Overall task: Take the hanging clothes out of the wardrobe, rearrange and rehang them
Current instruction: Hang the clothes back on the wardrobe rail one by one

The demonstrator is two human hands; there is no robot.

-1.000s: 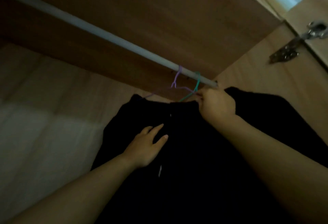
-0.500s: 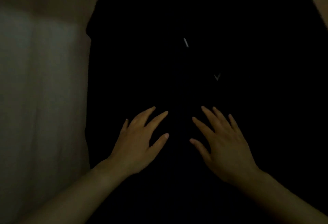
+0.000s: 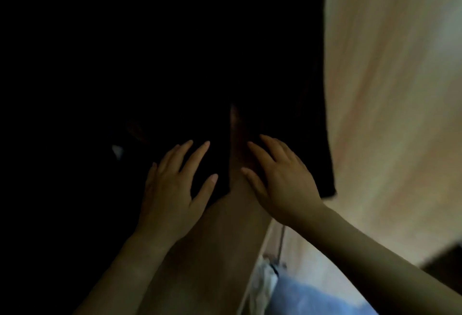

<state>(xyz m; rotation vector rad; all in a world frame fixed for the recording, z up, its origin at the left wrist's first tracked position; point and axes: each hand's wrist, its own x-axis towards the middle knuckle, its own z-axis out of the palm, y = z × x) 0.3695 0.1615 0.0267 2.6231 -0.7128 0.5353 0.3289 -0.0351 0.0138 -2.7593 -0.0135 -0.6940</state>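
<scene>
A black garment (image 3: 175, 64) hangs in the dark wardrobe and fills the upper left of the view. Its lower hem splits into two panels with a narrow gap between them. My left hand (image 3: 172, 187) lies flat on the left panel near the hem, fingers straight and spread. My right hand (image 3: 282, 179) lies flat on the right panel (image 3: 310, 139), fingers also spread. Neither hand grips the cloth. The rail and hangers are out of view.
A light wooden wardrobe side panel (image 3: 395, 102) runs down the right. The wardrobe floor (image 3: 212, 252) shows between my forearms. A pale blue surface (image 3: 312, 297) and something white (image 3: 265, 279) lie at the bottom right. A small white tag (image 3: 117, 151) shows on the garment.
The view has tipped down from the rail to the garment's hem. My right hand left the hanger and both hands slid down the black cloth, flat, to its lower edge.
</scene>
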